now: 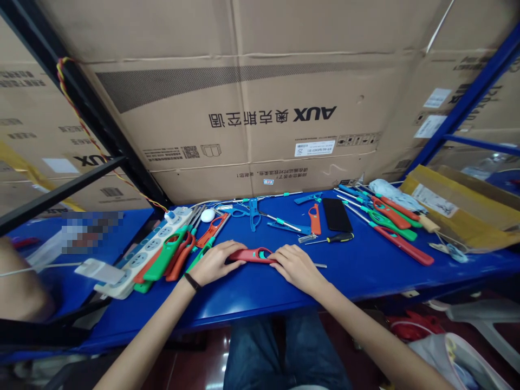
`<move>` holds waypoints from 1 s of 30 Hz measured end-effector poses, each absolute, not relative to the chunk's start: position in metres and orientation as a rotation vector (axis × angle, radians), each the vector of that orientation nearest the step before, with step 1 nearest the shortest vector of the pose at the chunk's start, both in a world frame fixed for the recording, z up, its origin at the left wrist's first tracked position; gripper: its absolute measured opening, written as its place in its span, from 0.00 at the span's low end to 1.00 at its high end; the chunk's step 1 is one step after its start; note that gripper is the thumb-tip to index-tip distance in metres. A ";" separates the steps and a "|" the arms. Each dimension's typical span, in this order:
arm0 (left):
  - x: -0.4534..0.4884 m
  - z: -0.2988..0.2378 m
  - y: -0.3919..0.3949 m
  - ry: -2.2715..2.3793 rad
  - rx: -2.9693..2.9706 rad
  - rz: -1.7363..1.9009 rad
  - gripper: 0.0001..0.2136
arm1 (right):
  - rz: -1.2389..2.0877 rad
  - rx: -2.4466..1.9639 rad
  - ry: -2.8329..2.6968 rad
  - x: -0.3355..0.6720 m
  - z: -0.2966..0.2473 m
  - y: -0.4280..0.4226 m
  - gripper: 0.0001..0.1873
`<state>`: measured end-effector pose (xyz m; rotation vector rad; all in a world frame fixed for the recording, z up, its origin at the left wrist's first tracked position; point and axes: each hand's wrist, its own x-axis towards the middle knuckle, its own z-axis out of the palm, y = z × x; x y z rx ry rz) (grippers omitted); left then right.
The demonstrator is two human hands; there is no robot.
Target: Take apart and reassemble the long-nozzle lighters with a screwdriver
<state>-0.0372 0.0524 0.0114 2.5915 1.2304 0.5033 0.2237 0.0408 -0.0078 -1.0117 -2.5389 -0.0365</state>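
Note:
A red long-reach lighter (251, 254) lies level across the front of the blue table, held by both hands. My left hand (215, 264) closes round its left end. My right hand (298, 268) grips the other end, covering part of it; a bit of metal tube shows beyond that hand. Teal parts sit in the lighter's opening. Just behind are blue shell pieces (254, 215), an orange shell piece (314, 219), a screwdriver (339, 237) and a black phone (337, 214).
Left of my hands, green lighters (167, 253) and orange ones rest against a white power strip (156, 246). More lighters, including a red one (404, 245), lie at right, beside a yellow-taped carton (442, 200). A large cardboard box (260, 119) stands behind. Another person's arm (22, 281) is at far left.

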 end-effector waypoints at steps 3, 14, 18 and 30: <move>-0.037 0.008 0.053 1.211 2.561 0.526 0.17 | -0.006 -1.040 -2.496 0.223 -0.013 0.040 0.10; -0.038 0.004 0.055 1.193 2.501 0.578 0.17 | 0.272 -1.168 -2.346 0.223 -0.008 0.038 0.08; -0.039 0.002 0.055 1.195 2.500 0.581 0.17 | 0.289 -1.173 -2.336 0.221 -0.007 0.036 0.08; -0.040 0.001 0.058 1.156 2.512 0.617 0.16 | 0.277 -1.156 -2.273 0.217 -0.013 0.030 0.07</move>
